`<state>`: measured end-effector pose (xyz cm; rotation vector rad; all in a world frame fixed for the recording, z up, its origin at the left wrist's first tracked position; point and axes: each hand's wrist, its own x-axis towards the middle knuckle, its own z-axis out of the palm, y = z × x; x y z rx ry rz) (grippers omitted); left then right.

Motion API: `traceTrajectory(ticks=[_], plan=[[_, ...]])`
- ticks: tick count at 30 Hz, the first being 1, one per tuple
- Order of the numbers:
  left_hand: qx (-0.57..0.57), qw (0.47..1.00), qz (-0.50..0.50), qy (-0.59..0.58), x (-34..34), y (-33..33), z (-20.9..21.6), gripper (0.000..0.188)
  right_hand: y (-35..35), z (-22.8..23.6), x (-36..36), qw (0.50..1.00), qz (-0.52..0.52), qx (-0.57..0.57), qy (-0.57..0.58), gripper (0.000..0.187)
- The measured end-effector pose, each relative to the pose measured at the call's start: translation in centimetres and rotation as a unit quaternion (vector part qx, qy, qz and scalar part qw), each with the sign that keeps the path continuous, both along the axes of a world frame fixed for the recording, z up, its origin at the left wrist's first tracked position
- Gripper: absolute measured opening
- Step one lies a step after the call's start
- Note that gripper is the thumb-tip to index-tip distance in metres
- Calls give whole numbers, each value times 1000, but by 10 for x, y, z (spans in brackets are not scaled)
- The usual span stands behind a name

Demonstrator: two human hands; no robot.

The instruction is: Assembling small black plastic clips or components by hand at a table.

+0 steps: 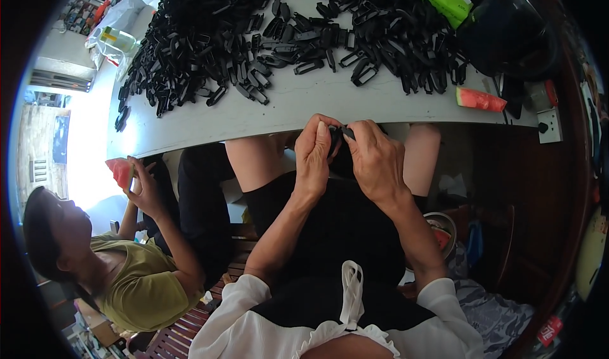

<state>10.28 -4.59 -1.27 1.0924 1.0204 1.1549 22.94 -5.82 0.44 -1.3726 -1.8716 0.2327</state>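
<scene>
Both my hands meet at the near edge of the white table (279, 110), just above my lap. My left hand (312, 156) is closed on a small black plastic piece (335, 138), with its thumb pointing up. My right hand (379, 162) pinches at the same spot, its fingertips on a black part (347, 132); whether this is a separate part cannot be made out. Fingers cover much of what is held. Beyond them lies a large pile of black plastic pieces (196, 39), many shaped like long open frames. A second pile (396, 32) of similar pieces spreads to the right.
A watermelon slice (480, 99) lies at the table's right, near a dark container (510, 32) and a green packet (445, 2). A bottle (119, 40) stands far left. Beside me on the left, a person in a green top (149, 295) holds another watermelon slice (119, 172).
</scene>
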Motion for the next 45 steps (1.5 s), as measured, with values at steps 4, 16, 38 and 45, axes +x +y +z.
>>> traceTrajectory(ticks=[4,16,38,45], plan=[[37,999,8,27,2,-1,1,30,0,0,0,999,-6,-19,-40,14],[60,990,80,101,7,-10,-5,15,-13,-15,-7,997,52,-31,-51,15],[12,967,-234,-96,-28,11,1,52,-27,-46,23,763,185,-298,542,29],[314,781,166,514,-32,97,12,27,-10,-40,38,925,1,-374,-69,21]])
